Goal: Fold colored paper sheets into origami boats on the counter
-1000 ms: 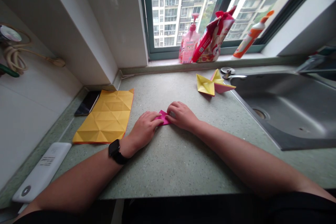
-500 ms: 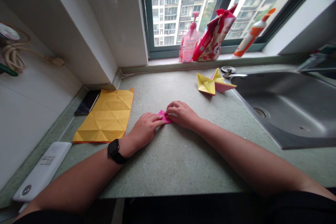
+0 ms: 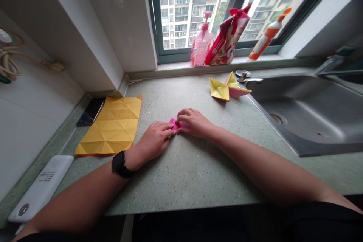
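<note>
A small piece of folded pink paper (image 3: pixel 174 125) lies on the speckled counter in front of me, largely covered by my fingers. My left hand (image 3: pixel 155 138), with a black watch on the wrist, grips its left side between thumb and fingers. On the paper's right side, my right hand (image 3: pixel 195 123) pinches it with the thumb below and curled fingers above. Left of my hands lie creased yellow-orange sheets (image 3: pixel 112 124). Beyond them, to the right, stands a folded yellow and pink paper piece (image 3: pixel 221 90) with pointed corners.
A steel sink (image 3: pixel 300 147) is set into the counter at right. A dark phone (image 3: pixel 90 112) and a white power bank (image 3: pixel 39 189) lie at left. On the windowsill stand a pink pump bottle (image 3: pixel 200 47), a red bag (image 3: pixel 228 41) and an orange-white bottle (image 3: pixel 265 41).
The pink paper shows more of itself to the right, under my right hand, and its folds sit differently. The whole view has shifted slightly.
</note>
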`<state>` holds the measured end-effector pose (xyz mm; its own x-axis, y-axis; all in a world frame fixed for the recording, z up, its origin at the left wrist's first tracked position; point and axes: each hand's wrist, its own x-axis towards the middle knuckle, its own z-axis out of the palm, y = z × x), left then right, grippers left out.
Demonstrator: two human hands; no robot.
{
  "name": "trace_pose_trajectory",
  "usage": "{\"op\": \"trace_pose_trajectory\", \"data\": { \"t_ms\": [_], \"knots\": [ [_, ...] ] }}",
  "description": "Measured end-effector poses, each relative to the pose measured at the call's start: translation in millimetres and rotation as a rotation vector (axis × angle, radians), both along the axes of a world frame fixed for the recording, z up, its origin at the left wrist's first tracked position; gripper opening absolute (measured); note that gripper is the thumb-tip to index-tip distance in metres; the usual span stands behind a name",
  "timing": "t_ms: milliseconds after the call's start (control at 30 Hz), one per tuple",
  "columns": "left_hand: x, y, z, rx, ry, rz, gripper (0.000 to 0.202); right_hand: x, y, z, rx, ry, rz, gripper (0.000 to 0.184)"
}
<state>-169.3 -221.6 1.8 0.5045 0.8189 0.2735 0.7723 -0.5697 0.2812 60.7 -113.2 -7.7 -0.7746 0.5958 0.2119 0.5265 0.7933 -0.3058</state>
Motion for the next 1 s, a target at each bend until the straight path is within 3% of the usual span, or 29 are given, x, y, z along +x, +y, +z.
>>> {"op": "trace_pose_trajectory", "data": {
  "t_ms": [300,533,867,1000],
  "knots": [
    [-2,1,0.2,-0.008,0.015,-0.005,0.028,-3,-2,0.6,-0.024,-0.048,-0.044,0.040],
    [1,-4,2.6,-0.024,0.055,0.014,0.026,13,17,-1.6,-0.092,-0.124,-0.093,0.080],
    [2,-6,3.9,-0.036,0.058,0.015,0.024,38,44,-0.9,-0.178,-0.114,0.004,0.087],
    [2,-7,5.4,-0.040,0.085,0.008,0.031,42,46,2.4,-0.214,-0.106,0.035,0.086]
  ]
}}
